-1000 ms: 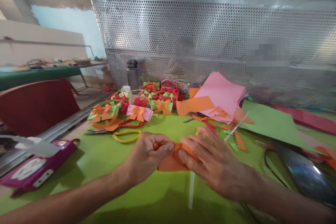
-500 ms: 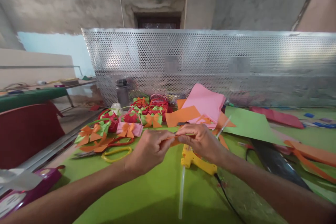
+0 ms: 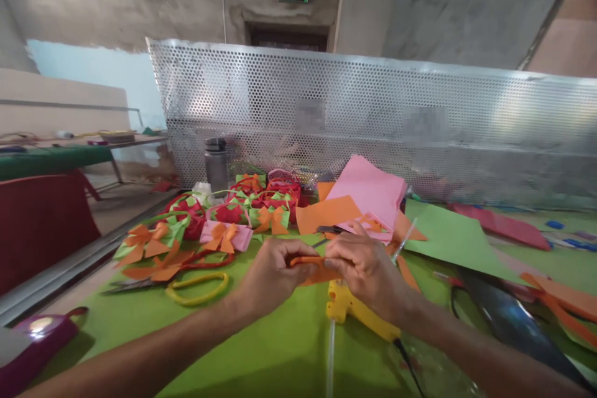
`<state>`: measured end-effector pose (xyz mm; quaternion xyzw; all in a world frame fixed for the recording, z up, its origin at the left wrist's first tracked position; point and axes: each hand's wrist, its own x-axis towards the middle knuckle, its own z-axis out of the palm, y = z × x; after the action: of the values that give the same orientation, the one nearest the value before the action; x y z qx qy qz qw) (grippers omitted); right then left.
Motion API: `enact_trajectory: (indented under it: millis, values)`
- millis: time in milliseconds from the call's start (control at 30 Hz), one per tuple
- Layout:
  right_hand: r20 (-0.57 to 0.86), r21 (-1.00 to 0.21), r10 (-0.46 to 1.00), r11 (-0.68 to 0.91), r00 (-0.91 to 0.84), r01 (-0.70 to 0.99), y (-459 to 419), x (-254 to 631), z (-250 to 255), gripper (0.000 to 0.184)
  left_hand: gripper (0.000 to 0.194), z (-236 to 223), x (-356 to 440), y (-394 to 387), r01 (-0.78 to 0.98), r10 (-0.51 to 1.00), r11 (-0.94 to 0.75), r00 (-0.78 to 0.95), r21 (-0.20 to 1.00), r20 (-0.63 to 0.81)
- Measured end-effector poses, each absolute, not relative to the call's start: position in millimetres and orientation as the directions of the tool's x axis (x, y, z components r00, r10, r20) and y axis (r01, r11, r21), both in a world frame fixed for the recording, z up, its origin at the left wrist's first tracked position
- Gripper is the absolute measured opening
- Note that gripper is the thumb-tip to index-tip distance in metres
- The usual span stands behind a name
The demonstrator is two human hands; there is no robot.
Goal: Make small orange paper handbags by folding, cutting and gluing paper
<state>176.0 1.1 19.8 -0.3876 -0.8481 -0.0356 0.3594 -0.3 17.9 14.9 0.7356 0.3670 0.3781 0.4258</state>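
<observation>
My left hand (image 3: 275, 277) and my right hand (image 3: 366, 270) meet over the green table (image 3: 261, 348). Both pinch one small folded piece of orange paper (image 3: 313, 267) between their fingertips, a little above the table. A yellow glue gun (image 3: 357, 311) lies just under my right wrist, with a clear glue stick (image 3: 330, 357) running toward me.
Several paper baskets with bows (image 3: 224, 221) stand at the back left. Pink paper (image 3: 370, 193), orange paper (image 3: 329, 211) and a green sheet (image 3: 450, 233) lie behind my hands. Scissors (image 3: 125, 286), a yellow paper loop (image 3: 196, 289), a grey bottle (image 3: 216, 165) and a perforated metal screen (image 3: 373, 118) are also there.
My hands lifted the orange paper off the table and now pinch it narrower between the fingertips. The glue gun under my right hand came into view. The camera tilted up.
</observation>
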Motion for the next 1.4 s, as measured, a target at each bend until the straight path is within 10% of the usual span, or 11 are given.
enact_trajectory:
  millis: [400, 1133, 1400]
  values:
    - [0.689, -0.143, 0.535, 0.762, -0.489, 0.631, 4.8, 180.3, 9.7, 0.02, 0.029, 6.8, 0.2, 20.6, 0.243, 0.843, -0.416, 0.465, 0.876, 0.271]
    - [0.568, -0.27, 0.675, 0.693, -0.471, 0.668, -1.3, 181.9, 19.5, 0.024, 0.021, 12.2, 0.0, 18.6, 0.383, 0.525, -0.848, 0.517, 0.366, 0.676]
    - [0.609, -0.264, 0.664, 0.685, -0.433, 0.68, 12.5, 196.1, 23.9, 0.022, 0.016, 9.5, -9.6, 32.5, 0.406, 0.588, -0.804, 0.427, 0.435, 0.687]
